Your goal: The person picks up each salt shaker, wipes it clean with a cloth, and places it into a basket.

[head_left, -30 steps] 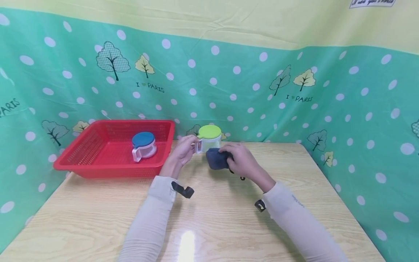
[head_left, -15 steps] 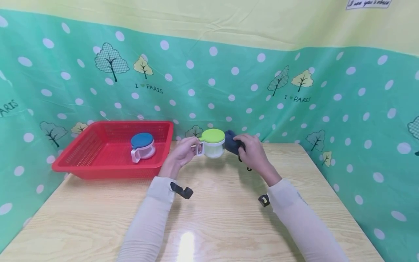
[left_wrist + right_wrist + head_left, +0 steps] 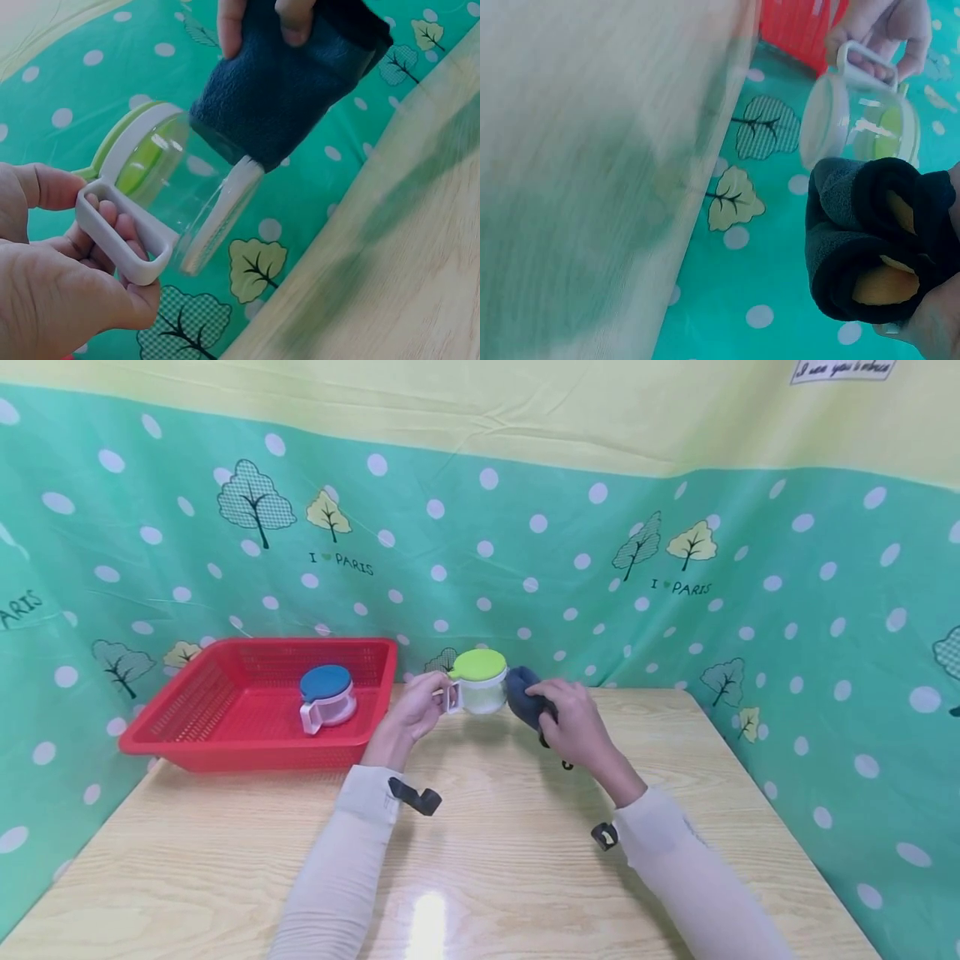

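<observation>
My left hand (image 3: 418, 706) grips the white handle (image 3: 124, 232) of a clear seasoning jar (image 3: 482, 695), some fingers through the loop. The jar has a green lid (image 3: 478, 664) and is held up above the table. A folded dark blue cloth (image 3: 525, 697) with black edging is in my right hand (image 3: 576, 720), its fingers curled on it. In the left wrist view the cloth (image 3: 277, 97) touches the jar's clear side near the white base. The right wrist view shows the rolled folds of the cloth (image 3: 840, 202) over part of the jar (image 3: 855, 124).
A red plastic basket (image 3: 262, 752) stands at the left of the wooden table (image 3: 480, 852). Inside it sits a similar jar with a blue lid (image 3: 326, 683). A green dotted curtain (image 3: 480, 560) hangs behind the table and along its sides.
The cloth has moved from the jar's near side round to its right side, shifting slightly between frames. The jar came nearer and rightward, then back a little. My left hand keeps the handle.
</observation>
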Demonstrator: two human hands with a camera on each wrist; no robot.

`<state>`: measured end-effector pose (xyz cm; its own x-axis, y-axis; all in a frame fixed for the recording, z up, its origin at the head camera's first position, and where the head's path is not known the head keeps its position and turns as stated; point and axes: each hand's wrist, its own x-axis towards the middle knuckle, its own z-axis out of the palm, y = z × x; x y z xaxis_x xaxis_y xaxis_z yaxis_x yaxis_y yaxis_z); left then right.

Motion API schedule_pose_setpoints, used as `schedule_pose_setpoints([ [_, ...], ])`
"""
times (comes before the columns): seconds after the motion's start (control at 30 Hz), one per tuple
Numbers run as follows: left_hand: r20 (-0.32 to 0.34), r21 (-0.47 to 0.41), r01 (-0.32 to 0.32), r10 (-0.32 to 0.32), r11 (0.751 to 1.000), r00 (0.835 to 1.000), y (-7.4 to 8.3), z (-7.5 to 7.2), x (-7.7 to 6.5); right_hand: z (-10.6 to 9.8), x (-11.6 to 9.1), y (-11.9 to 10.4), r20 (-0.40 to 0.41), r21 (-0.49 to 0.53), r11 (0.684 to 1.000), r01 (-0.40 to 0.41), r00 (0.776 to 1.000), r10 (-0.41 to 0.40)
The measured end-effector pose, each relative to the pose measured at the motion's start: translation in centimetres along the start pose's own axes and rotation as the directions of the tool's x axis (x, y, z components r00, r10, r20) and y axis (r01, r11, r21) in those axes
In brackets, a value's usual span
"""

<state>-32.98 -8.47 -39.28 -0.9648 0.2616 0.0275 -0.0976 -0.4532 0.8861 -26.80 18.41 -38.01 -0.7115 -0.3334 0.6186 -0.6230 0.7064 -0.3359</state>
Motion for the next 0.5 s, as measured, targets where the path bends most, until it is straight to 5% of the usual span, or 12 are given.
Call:
schedule_pose_setpoints([
  [0.5, 0.086, 0.033, 0.029, -0.031, 0.999, 0.996, 0.1, -0.1, -0.2, 0.2, 0.5, 0.3, -0.048, -0.007, 1.000, -0.026, 0.999, 0.026],
])
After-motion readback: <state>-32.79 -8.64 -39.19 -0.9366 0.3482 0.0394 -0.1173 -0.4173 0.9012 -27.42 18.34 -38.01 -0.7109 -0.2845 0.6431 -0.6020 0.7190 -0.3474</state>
